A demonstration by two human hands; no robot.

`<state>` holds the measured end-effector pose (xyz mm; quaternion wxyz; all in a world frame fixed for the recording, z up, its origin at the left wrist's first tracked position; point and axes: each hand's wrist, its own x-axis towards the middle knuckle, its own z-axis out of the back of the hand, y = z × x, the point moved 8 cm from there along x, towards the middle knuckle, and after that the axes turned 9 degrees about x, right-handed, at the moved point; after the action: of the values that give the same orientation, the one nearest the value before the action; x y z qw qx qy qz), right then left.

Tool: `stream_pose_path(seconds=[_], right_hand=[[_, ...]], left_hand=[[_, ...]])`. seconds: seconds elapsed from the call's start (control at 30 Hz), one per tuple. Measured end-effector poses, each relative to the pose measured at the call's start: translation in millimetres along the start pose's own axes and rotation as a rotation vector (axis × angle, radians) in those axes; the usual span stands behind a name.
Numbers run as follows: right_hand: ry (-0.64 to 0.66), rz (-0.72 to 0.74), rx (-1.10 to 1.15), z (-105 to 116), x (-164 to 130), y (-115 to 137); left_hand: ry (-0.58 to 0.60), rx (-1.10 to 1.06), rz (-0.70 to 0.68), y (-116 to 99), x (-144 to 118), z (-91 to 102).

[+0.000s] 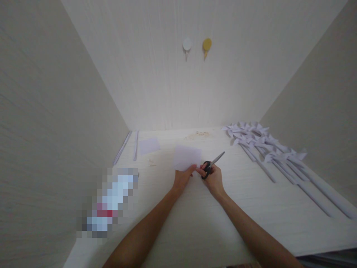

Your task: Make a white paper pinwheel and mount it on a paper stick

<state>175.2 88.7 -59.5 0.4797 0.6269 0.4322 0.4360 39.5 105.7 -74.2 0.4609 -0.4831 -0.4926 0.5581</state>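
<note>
Paper sheet (186,158), thin, pale and roughly square, lies flat near the middle of the surface (195,223), its near edge pinched by the left hand (182,178). At its three o'clock the right hand (213,178) has its fingers threaded through the black loops of the scissors (212,164), slim metal blades closed and pointing to two o'clock. No cut shows in the sheet yet. Finished white paper pinwheels (267,149) on rolled sticks are heaped at two o'clock; a spare square (149,145) and two sticks (128,146) wait at ten o'clock.
</note>
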Motion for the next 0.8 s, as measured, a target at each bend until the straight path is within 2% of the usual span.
stream_pose_path(seconds=[0.8], right_hand=[[-0.034, -0.025, -0.01, 5.2, 0.6, -7.0]], left_hand=[[0.037, 0.001, 0.036, 3.2, 0.2, -2.7]])
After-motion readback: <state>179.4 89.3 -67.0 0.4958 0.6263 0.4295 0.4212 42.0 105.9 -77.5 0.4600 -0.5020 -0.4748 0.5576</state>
